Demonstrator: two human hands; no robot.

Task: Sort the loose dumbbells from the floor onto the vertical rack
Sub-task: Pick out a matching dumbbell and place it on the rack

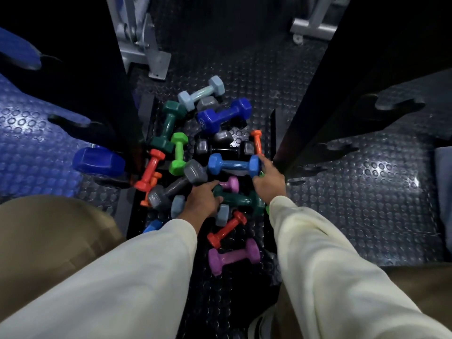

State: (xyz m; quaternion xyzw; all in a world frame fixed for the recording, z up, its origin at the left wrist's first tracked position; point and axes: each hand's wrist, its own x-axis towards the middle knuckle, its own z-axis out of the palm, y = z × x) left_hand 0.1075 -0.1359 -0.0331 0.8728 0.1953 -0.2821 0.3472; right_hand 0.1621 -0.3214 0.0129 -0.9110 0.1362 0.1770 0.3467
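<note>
— So, studded rubber floor [342,204], dark room, dumbbells heaped between the black rack uprights [330,99].

— Tight gap. The right hand [269,182] is closed over one end of the blue dumbbell [234,165]; the left hand [203,201] seems curled on the dark green dumbbell [238,199], though it's dim.

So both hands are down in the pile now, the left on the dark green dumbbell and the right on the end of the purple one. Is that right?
Not quite. In the head view the right hand is on the end of the blue dumbbell, not a purple one; the nearest purple dumbbell lies untouched between the hands. The rest holds: both hands are in the pile, and the left hand is on the dark green dumbbell.
</note>
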